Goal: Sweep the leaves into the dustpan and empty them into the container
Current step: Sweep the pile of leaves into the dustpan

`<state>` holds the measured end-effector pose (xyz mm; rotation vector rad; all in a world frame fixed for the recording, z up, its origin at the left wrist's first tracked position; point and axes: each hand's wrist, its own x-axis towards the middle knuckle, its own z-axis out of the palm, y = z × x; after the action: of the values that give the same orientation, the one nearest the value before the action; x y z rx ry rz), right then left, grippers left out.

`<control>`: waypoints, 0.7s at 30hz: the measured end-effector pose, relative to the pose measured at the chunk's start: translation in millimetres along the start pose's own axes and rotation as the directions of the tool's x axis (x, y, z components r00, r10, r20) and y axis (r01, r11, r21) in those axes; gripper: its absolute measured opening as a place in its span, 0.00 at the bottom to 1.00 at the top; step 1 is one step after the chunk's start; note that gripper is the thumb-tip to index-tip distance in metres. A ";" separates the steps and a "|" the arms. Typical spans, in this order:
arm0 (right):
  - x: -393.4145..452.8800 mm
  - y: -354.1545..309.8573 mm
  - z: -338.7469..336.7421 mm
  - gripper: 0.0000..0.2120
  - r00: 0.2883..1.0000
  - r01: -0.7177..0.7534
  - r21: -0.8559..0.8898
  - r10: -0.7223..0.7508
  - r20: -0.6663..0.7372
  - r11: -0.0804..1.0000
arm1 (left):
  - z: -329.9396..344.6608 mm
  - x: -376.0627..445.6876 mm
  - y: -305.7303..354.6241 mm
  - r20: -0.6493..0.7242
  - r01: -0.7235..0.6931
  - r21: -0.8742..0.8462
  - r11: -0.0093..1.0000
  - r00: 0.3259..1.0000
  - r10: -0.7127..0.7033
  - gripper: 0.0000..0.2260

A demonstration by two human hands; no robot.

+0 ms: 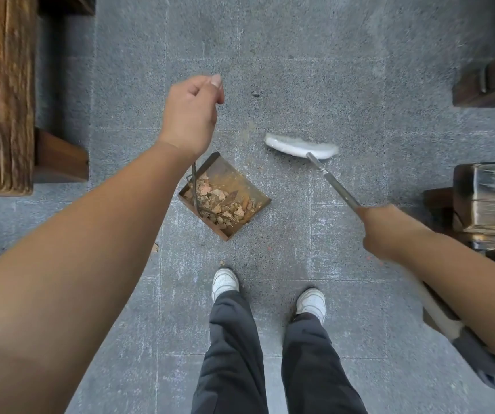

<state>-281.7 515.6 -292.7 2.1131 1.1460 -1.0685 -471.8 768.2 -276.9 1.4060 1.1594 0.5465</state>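
The left hand (191,115), upper middle of the frame, grips the thin upright handle (194,186) of the dustpan (225,192), which holds dry leaves (220,201) at centre. The right hand (386,231) clasps the broom (301,146) at right.

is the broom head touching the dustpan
Apart. The head view shows bare grey paving between the broom head and the dustpan holding the leaves.

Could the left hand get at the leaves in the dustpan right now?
Probably not at once: the left hand grips the dustpan handle high above the leaves. Nothing covers them, though.
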 end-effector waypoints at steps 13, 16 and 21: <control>-98.0 -10.4 26.3 0.38 0.960 0.179 0.096 -0.196 0.198 0.979 | -5.1 13.6 -0.5 -0.031 0.002 0.063 0.998 1.000 0.000 0.13; -87.3 -5.1 11.1 0.37 0.974 0.131 0.070 -0.142 0.178 0.989 | -4.4 17.0 -1.8 -0.030 -0.008 0.042 0.999 0.999 0.009 0.13; -15.6 -16.2 -28.9 0.28 0.998 0.061 0.011 -0.061 0.012 0.998 | -8.3 19.0 -6.4 -0.042 -0.024 0.041 0.999 0.999 0.026 0.13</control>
<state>-289.3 537.8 -264.6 2.0890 1.2087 -1.1158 -473.4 787.5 -286.7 1.4513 1.1937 0.5759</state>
